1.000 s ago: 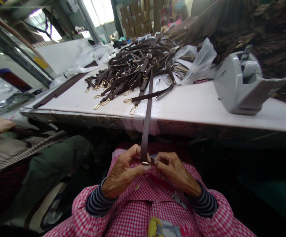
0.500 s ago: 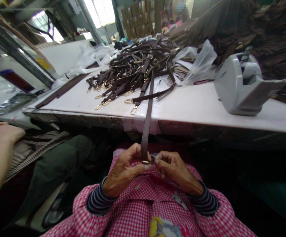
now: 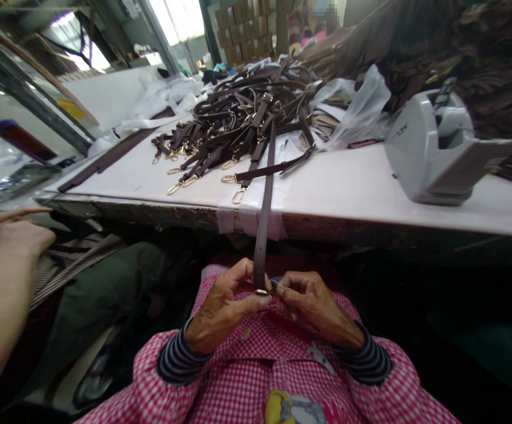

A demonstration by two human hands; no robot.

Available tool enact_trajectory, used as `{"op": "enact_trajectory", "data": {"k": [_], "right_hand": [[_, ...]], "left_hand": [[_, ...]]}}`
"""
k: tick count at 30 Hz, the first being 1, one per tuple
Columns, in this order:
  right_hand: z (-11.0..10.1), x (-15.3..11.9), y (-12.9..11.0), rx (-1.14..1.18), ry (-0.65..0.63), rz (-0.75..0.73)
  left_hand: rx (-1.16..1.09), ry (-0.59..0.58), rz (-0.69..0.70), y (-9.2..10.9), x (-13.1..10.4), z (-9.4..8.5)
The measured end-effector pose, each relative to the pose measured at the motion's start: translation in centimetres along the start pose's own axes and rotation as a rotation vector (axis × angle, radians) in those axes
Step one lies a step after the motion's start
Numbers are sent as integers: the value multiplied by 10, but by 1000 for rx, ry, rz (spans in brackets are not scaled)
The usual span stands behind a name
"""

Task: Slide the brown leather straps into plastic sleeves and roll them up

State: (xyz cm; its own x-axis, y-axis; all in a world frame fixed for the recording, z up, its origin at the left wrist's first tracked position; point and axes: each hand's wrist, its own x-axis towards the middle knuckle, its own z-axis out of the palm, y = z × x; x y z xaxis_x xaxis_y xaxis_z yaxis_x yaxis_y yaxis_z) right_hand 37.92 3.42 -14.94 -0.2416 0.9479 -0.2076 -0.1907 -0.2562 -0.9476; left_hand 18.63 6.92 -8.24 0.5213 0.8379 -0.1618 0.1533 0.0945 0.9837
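A dark brown leather strap runs from the pile on the table down over the edge to my hands above my lap. My left hand is closed on its lower end, thumb below and fingers behind, beside a gold-coloured buckle. Just right of the buckle, my right hand pinches a small dark part of the strap end between thumb and fingertips; its exact shape is hidden. Many similar straps with gold clasps lie in a tangled strap pile beyond.
A grey tape dispenser stands on the white table at right. Clear plastic bags lie by the pile. Long brown strips lie at left. At far left are a co-worker's hands, close to the table edge.
My hands and the strap stay almost in place. The view has shifted slightly. At left, the co-worker's arm has moved a little right and a second hand now shows.
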Motion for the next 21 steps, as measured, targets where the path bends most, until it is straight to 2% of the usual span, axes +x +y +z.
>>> {"op": "enact_trajectory", "data": {"k": [5,8,14,21], "right_hand": [[5,0,-1,15,119,31],[4,-1,-1,44,146,37],[2,-2,-2,23,83,43],[0,0,4,19,85,42]], "left_hand": [[-53,6,-13,-1,0,1],[-84,7,-18,0,-1,0],[-42,12,5,0,-1,-4],[-5,-4,30,-4,-1,-3]]}}
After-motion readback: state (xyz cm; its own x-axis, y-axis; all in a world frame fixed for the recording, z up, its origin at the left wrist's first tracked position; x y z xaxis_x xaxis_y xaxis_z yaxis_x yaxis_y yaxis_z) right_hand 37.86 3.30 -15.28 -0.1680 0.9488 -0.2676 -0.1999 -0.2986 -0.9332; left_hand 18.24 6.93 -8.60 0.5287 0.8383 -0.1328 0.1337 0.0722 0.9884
